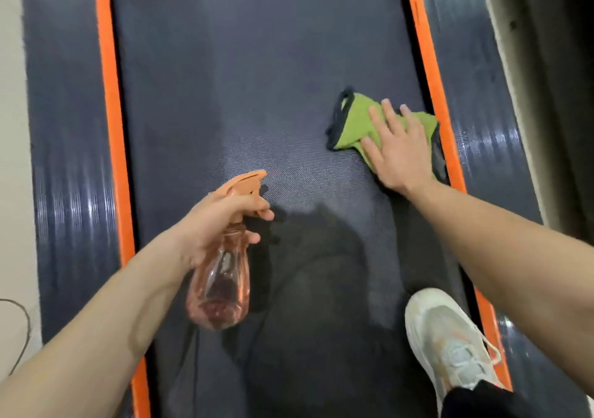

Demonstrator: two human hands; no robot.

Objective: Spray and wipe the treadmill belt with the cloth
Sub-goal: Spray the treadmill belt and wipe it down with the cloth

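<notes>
Moderate indoor light from above and behind; a broad body shadow falls on the near belt (321,289). Streaked glare on both glossy side rails (70,212). Focus soft throughout; wide-angle bowing at frame edges.

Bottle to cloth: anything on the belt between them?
Nothing. In the head view, only bare belt lies between the bottle in the left hand and the cloth under the right hand.

Green cloth (356,122) black-edged; orange bottle (221,289); dark belt (257,64), orange stripes (109,112).
</notes>
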